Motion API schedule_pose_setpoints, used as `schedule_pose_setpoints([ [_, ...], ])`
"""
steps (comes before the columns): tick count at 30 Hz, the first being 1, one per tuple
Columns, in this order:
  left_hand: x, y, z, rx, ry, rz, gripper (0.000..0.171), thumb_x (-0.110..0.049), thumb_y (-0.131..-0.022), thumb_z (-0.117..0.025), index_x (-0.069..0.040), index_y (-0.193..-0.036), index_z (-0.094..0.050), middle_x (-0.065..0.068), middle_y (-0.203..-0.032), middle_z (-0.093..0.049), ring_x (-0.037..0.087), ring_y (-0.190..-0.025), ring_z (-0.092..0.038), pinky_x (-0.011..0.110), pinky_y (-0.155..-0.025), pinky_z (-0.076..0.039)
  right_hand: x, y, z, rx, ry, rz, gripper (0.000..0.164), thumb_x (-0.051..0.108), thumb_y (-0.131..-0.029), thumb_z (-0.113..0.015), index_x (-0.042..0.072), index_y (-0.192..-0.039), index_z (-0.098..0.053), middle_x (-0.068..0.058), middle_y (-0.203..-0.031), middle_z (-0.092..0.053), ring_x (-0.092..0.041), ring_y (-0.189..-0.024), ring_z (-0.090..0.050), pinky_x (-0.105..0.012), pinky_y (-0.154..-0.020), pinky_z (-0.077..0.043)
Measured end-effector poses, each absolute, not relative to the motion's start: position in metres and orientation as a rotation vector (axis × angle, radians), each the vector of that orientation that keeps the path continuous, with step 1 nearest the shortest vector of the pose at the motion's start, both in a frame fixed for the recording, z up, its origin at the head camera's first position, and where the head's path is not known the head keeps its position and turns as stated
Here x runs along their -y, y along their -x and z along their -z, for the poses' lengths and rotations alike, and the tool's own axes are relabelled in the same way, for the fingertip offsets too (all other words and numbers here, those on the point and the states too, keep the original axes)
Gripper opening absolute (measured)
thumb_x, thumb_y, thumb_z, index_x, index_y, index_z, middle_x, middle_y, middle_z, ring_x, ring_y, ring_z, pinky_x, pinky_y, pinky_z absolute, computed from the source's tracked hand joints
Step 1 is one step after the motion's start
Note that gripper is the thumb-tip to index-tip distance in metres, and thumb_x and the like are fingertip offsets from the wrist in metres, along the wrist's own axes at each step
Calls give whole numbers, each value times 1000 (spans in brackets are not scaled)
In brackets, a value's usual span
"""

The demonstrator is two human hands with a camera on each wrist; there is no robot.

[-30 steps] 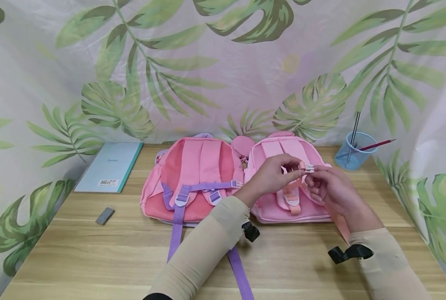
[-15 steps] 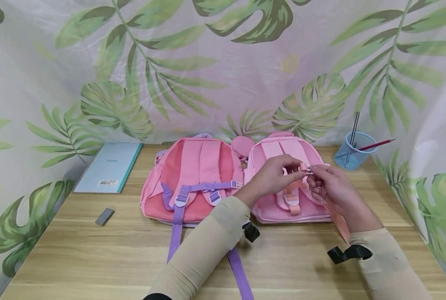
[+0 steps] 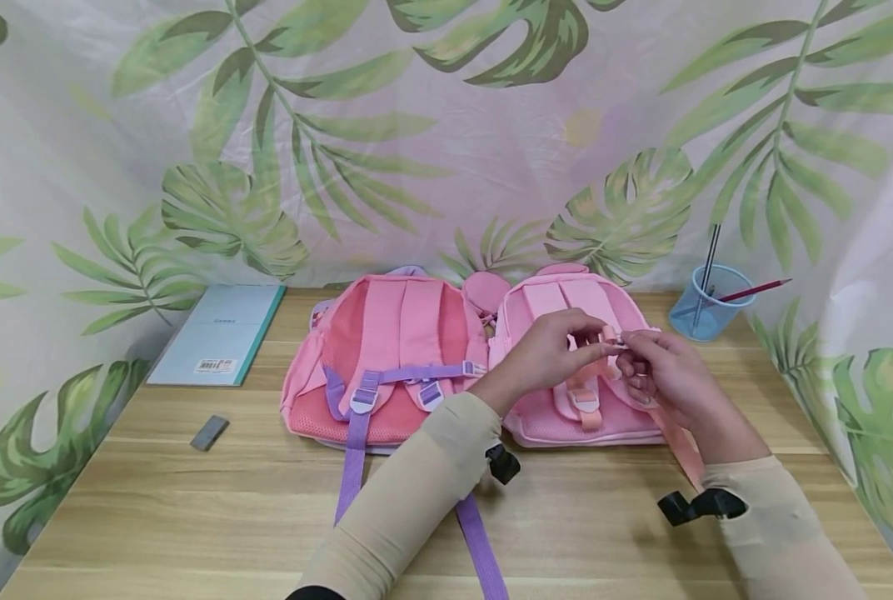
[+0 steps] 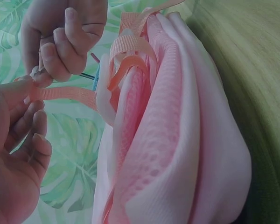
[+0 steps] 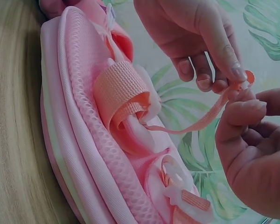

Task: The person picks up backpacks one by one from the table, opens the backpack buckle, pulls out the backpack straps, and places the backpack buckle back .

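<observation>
Over the right-hand pink backpack (image 3: 521, 417), my left hand (image 3: 555, 348) pinches the end of a peach webbing strap (image 5: 207, 119) by its small white buckle (image 5: 243, 86). My right hand (image 3: 671, 371) pinches the buckle from the other side, thumb and forefinger meeting the left fingertips. Fingers cover most of the buckle, so I cannot tell whether its halves are joined. The strap runs from the hands back to the backpack's shoulder straps. A white adjuster (image 3: 585, 401) with peach webbing sits on the lower shoulder strap.
A second pink backpack (image 3: 304, 392) with purple straps (image 3: 352, 467) lies to the left, partly under my left forearm. Farther left are a light blue notebook (image 3: 222, 325) and a grey eraser (image 3: 210, 432). A blue mesh pen cup (image 3: 705, 312) with pencils stands at the back right.
The white buckle showed plainly between the hands a second ago. My right fingers have slid slightly left over it and now cover most of it. The left hand has barely moved.
</observation>
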State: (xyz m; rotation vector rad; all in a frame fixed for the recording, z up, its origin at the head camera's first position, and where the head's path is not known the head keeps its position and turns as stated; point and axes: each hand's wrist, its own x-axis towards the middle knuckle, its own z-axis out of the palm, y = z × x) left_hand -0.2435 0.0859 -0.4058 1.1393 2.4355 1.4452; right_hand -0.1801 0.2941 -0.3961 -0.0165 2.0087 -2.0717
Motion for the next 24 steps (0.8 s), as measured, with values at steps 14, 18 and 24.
schedule_pose_setpoints([
  [14, -87, 251, 417, -2249, -1084, -1416, 35, -9, -108, -64, 0, -142, -65, 16, -125, -70, 18, -110, -65, 18, -96, -50, -296, 179, 392, -1988, -79, 2086, 32, 29, -117, -45, 14, -101, -68, 4, -79, -60, -9, -61, -53, -20, -51, -46],
  [18, -92, 252, 424, -2272, -1023, -1435, 29, -8, -110, -58, 0, -135, -71, 16, -130, -71, 23, -119, -66, 20, -102, -49, -297, 178, 392, -1976, -65, 2115, 30, 27, -117, -45, 13, -103, -67, 4, -80, -61, -9, -62, -52, -21, -51, -46],
  [24, -101, 253, 431, -2231, -937, -1550, 22, -6, -109, -60, 1, -124, -75, 16, -124, -75, 18, -116, -67, 18, -100, -50, -298, 179, 394, -1960, -46, 2141, 31, 27, -117, -44, 13, -102, -67, 4, -79, -63, -9, -59, -52, -21, -50, -45],
])
